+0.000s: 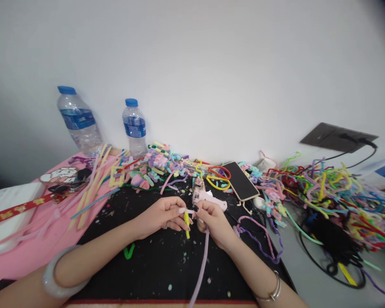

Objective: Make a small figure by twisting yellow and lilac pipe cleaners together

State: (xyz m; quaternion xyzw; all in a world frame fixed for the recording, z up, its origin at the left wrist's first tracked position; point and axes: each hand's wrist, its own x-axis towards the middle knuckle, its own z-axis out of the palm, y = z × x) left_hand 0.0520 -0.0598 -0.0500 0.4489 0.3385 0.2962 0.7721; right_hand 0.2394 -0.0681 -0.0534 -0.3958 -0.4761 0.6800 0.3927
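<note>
Over the black mat [154,269], both my hands meet on a long lilac pipe cleaner [202,267]. My left hand [163,217] pinches its end, and a short yellow pipe cleaner piece [187,226] hangs there, crossing the lilac one. My right hand [211,220] grips the lilac pipe cleaner a little to the right, and its long tail drops toward the mat's front edge. Just behind my right hand lies a pale pink glue gun [210,197]. A bent green pipe cleaner piece [128,251] rests on the mat below my left forearm.
Two water bottles [134,128] stand by the wall. A phone [242,182] and yellow-and-red-handled scissors [218,177] lie at the back. Heaps of colored pipe cleaners [330,192] spread right. A black cable [300,239] loops there. A white box [11,226] sits at left.
</note>
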